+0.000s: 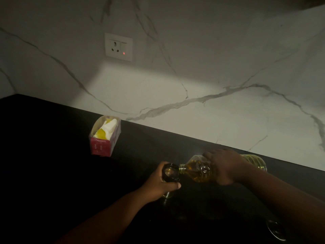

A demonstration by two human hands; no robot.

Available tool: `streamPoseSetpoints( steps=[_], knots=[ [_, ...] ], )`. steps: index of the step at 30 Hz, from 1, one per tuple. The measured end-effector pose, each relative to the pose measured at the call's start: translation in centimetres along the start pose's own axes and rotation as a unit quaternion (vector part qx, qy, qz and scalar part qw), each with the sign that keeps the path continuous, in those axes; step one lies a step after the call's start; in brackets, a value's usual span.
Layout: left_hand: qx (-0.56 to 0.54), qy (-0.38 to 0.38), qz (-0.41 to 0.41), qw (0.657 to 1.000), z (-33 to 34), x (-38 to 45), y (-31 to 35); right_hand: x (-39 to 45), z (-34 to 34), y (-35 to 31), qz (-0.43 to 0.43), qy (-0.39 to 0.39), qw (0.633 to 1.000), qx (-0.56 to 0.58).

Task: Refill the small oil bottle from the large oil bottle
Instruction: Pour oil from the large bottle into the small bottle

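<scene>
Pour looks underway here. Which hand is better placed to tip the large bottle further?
Right. The right hand already grips the tilted clear plastic large oil bottle, its mouth at the dark glass small oil bottle. The left hand is busy steadying that bottle.

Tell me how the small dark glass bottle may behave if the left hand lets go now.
The small dark glass bottle looks narrow and upright, so it may tip. The large clear plastic oil bottle has its mouth at its rim and might nudge it. Oily glass is probably slippery.

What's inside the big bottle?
Yellow oil fills the big bottle, pooled toward its neck as it tips. The right hand covers its middle, so the level there is hidden.
</scene>
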State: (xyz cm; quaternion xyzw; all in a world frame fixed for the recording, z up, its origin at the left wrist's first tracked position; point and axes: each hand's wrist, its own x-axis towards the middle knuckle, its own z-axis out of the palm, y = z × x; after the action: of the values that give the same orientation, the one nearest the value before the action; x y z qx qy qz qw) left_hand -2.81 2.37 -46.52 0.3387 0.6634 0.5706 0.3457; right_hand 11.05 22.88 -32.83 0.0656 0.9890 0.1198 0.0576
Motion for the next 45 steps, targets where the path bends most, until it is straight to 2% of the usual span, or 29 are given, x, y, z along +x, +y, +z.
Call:
streamPoseSetpoints(
  steps=[45],
  knots=[
    [0.001, -0.005, 0.009, 1.0, 0.09, 0.11, -0.24, 0.16, -0.51, -0.15, -0.002, -0.002, 1.0, -0.009]
  ],
)
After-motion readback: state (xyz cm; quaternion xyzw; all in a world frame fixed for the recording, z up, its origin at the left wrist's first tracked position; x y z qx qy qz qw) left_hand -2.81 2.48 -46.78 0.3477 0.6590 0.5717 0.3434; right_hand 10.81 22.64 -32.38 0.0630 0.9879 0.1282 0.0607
